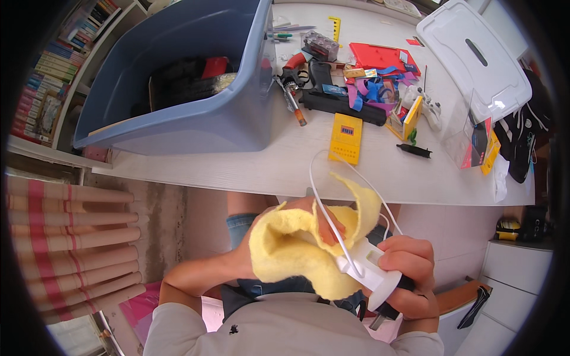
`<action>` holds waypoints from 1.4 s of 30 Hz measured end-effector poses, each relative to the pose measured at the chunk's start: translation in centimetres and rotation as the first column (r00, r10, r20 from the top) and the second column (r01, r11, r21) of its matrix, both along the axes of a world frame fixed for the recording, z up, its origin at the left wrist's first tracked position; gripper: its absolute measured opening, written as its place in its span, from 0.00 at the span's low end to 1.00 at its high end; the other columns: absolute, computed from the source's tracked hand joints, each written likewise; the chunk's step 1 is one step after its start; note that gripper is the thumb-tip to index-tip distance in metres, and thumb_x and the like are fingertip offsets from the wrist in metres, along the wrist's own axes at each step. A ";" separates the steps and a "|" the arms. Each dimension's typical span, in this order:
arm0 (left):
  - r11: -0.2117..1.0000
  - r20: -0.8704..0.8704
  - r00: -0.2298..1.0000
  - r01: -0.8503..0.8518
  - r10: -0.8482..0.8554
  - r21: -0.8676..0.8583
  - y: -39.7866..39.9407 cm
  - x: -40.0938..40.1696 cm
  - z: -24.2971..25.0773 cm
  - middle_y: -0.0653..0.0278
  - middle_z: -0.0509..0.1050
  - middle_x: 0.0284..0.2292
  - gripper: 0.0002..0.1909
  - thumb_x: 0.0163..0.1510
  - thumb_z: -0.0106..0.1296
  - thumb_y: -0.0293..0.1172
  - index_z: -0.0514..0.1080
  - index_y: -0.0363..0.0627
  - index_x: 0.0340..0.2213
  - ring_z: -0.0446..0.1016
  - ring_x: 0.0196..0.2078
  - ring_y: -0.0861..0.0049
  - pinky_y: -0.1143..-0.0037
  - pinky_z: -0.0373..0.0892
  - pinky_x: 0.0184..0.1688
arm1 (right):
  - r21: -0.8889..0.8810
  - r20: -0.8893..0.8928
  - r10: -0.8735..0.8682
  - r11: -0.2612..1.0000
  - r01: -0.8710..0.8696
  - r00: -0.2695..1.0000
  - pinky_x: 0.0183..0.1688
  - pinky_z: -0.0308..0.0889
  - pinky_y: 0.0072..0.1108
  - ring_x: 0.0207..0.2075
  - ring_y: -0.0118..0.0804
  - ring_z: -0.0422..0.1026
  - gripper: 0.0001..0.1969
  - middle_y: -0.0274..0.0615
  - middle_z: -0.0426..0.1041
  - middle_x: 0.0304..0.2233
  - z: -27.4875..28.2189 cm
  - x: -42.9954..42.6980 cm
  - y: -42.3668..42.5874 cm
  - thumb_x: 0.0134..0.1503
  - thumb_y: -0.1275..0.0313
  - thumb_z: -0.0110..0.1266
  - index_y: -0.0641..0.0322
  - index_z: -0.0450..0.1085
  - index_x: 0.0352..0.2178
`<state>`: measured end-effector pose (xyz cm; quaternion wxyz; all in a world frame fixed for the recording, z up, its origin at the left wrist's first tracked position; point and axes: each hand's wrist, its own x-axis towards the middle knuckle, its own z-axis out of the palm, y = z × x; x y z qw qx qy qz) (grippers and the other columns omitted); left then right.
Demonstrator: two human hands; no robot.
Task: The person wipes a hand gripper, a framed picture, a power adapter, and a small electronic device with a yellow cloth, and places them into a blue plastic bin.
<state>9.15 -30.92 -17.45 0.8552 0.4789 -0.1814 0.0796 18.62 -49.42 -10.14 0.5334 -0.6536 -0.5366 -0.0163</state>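
Note:
A yellow fuzzy cloth (285,262) is draped over my left hand (329,222), whose fingers partly show through its folds and press against a white plastic device (367,269). My right hand (407,271) grips that device at its wider end, along with a black plug-like part (392,309) with a metal tip. A white cord (314,178) loops up from the device over the table's front edge. Both hands are above my lap, in front of the table. Most of the left palm is hidden by the cloth.
On the white table (213,173) stand a blue plastic bin (178,133), a toy revolver (291,89), a black toy gun (343,107), a yellow box (346,139), coloured ribbons (378,91), a red case (383,58), a white game controller (425,107), a clear box (463,133) and a white lid (481,66).

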 end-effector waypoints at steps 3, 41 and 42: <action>0.976 -0.008 0.983 -0.179 0.182 0.127 -0.5 -0.6 1.2 0.54 0.65 0.40 0.15 0.42 0.54 0.29 0.64 0.35 0.32 0.64 0.43 0.71 0.72 0.61 0.45 | 0.084 0.150 0.089 0.991 -0.102 0.985 0.30 0.66 0.24 0.28 0.39 0.65 0.14 0.41 0.64 0.29 -0.8 0.6 0.3 0.24 0.81 0.54 0.57 0.58 0.16; 0.832 -0.608 0.790 -0.391 0.083 -0.395 -3.4 -1.0 -0.4 0.63 0.63 0.41 0.23 0.49 0.47 0.34 0.55 0.44 0.46 0.63 0.44 0.79 0.76 0.63 0.43 | -0.021 0.879 0.079 0.991 -0.129 0.469 0.41 0.58 0.21 0.38 0.21 0.56 0.14 0.19 0.60 0.34 -3.8 2.4 1.5 0.41 0.69 0.50 0.43 0.54 0.28; 0.802 -0.656 0.721 -0.518 0.223 -0.297 -3.9 -1.0 0.4 0.65 0.64 0.38 0.21 0.48 0.47 0.27 0.56 0.42 0.44 0.64 0.41 0.82 0.79 0.64 0.40 | -0.035 0.896 0.092 0.990 -0.138 0.434 0.42 0.57 0.19 0.38 0.20 0.56 0.12 0.20 0.60 0.33 -3.8 2.5 1.5 0.42 0.68 0.48 0.44 0.54 0.28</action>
